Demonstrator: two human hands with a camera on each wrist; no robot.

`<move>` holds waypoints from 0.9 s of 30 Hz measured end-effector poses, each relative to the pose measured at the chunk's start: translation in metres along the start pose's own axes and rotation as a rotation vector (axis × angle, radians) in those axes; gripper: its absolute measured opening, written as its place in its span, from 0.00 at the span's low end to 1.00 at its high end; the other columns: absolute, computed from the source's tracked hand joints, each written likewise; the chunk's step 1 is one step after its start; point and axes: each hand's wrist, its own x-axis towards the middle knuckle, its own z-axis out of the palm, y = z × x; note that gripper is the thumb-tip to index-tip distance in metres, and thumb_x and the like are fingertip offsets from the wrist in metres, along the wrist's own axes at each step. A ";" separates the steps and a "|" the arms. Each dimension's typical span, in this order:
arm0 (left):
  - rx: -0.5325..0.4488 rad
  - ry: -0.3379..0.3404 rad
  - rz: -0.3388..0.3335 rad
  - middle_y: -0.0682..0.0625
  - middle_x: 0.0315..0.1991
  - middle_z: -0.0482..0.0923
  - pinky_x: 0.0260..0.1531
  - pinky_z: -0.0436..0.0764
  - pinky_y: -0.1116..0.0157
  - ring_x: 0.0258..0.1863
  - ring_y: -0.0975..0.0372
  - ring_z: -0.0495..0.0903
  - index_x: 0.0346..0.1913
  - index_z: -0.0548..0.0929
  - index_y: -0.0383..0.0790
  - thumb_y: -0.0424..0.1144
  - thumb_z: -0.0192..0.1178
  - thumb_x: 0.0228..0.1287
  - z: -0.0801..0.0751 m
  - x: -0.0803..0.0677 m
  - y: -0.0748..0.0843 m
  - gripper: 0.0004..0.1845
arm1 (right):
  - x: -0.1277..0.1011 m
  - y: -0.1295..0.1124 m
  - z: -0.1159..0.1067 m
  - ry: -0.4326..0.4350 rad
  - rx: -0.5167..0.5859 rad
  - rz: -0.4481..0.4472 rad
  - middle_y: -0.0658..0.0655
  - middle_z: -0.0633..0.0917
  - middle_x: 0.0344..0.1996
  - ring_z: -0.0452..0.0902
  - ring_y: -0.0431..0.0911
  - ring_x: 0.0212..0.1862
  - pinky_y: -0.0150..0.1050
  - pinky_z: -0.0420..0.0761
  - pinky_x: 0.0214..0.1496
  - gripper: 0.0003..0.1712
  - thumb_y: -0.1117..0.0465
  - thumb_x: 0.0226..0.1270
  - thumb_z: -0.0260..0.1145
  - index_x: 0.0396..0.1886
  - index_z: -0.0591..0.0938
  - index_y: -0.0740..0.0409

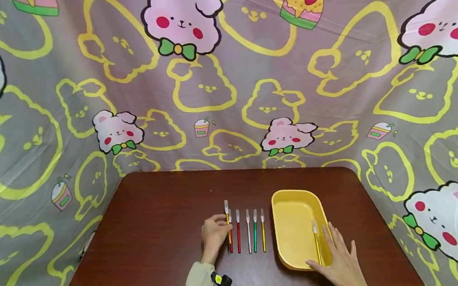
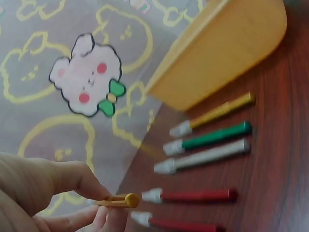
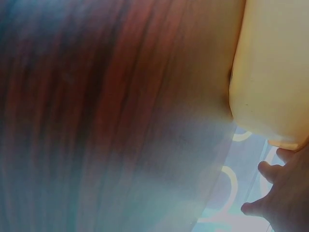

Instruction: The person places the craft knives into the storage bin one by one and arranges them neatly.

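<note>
My left hand (image 1: 215, 234) pinches a gold craft knife (image 2: 126, 200) with a clear cap between thumb and fingertips, above the left end of a row. In that row on the table lie a red craft knife (image 1: 232, 247), a second red craft knife (image 1: 239, 235), a silver one (image 1: 249, 237), a green one (image 1: 255, 237) and a yellow one (image 1: 263, 236), caps pointing away. My right hand (image 1: 339, 260) rests against the near right side of a yellow plastic box (image 1: 293, 228), fingers spread. Inside, another yellow craft knife (image 1: 317, 242) lies along the right wall.
The dark brown wooden table (image 1: 162, 221) ends at a patterned cloth curtain (image 1: 213, 149) on the far side and both flanks. A black strap with a small device (image 1: 222, 280) sits on my left wrist.
</note>
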 end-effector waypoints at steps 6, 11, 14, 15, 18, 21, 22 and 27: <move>-0.087 -0.064 0.021 0.48 0.29 0.89 0.31 0.80 0.63 0.28 0.60 0.85 0.44 0.92 0.36 0.28 0.73 0.45 0.014 -0.009 0.019 0.18 | -0.001 0.000 0.000 0.002 -0.002 -0.002 0.54 0.49 0.86 0.57 0.70 0.77 0.84 0.46 0.68 0.68 0.33 0.53 0.79 0.86 0.56 0.53; -0.129 -0.118 0.042 0.48 0.28 0.89 0.28 0.79 0.67 0.27 0.63 0.84 0.43 0.92 0.35 0.26 0.73 0.47 0.027 -0.015 0.034 0.16 | -0.002 0.000 0.000 0.018 -0.007 -0.015 0.57 0.52 0.86 0.55 0.66 0.79 0.84 0.48 0.68 0.68 0.33 0.53 0.79 0.86 0.56 0.53; -0.155 -0.158 0.059 0.48 0.28 0.88 0.28 0.79 0.67 0.27 0.63 0.83 0.43 0.91 0.34 0.26 0.73 0.47 0.035 -0.019 0.047 0.16 | -0.002 0.000 0.000 0.015 -0.012 -0.008 0.61 0.56 0.84 0.56 0.67 0.79 0.84 0.48 0.68 0.69 0.33 0.53 0.78 0.86 0.55 0.55; -0.165 -0.172 0.065 0.48 0.28 0.88 0.28 0.79 0.67 0.26 0.63 0.83 0.43 0.91 0.34 0.25 0.73 0.47 0.039 -0.021 0.051 0.16 | -0.002 0.000 -0.001 0.013 -0.012 -0.003 0.63 0.57 0.83 0.56 0.67 0.79 0.84 0.48 0.68 0.69 0.33 0.53 0.79 0.86 0.55 0.55; -0.202 -0.211 0.080 0.48 0.27 0.87 0.27 0.79 0.67 0.25 0.64 0.82 0.42 0.90 0.33 0.24 0.72 0.46 0.049 -0.026 0.064 0.16 | -0.002 0.000 -0.001 0.011 -0.009 0.006 0.64 0.59 0.82 0.56 0.69 0.78 0.83 0.47 0.69 0.70 0.33 0.52 0.79 0.86 0.54 0.56; -0.199 -0.234 0.084 0.48 0.27 0.87 0.26 0.79 0.69 0.24 0.67 0.81 0.41 0.90 0.33 0.24 0.72 0.46 0.060 -0.031 0.073 0.15 | -0.002 0.000 -0.001 0.016 -0.001 -0.003 0.61 0.56 0.84 0.56 0.69 0.78 0.84 0.47 0.68 0.70 0.34 0.52 0.79 0.86 0.55 0.56; -0.199 -0.240 0.087 0.48 0.26 0.87 0.27 0.79 0.69 0.24 0.68 0.80 0.41 0.90 0.34 0.24 0.73 0.45 0.063 -0.033 0.076 0.15 | -0.001 0.000 -0.001 0.018 0.001 -0.008 0.60 0.55 0.85 0.57 0.68 0.78 0.84 0.48 0.68 0.70 0.34 0.52 0.79 0.86 0.55 0.55; -0.215 -0.281 0.090 0.53 0.23 0.84 0.25 0.79 0.70 0.22 0.69 0.78 0.41 0.90 0.34 0.22 0.71 0.45 0.079 -0.042 0.088 0.16 | -0.001 -0.002 -0.002 0.026 -0.003 -0.025 0.58 0.54 0.85 0.58 0.68 0.77 0.83 0.49 0.68 0.70 0.34 0.52 0.79 0.87 0.54 0.55</move>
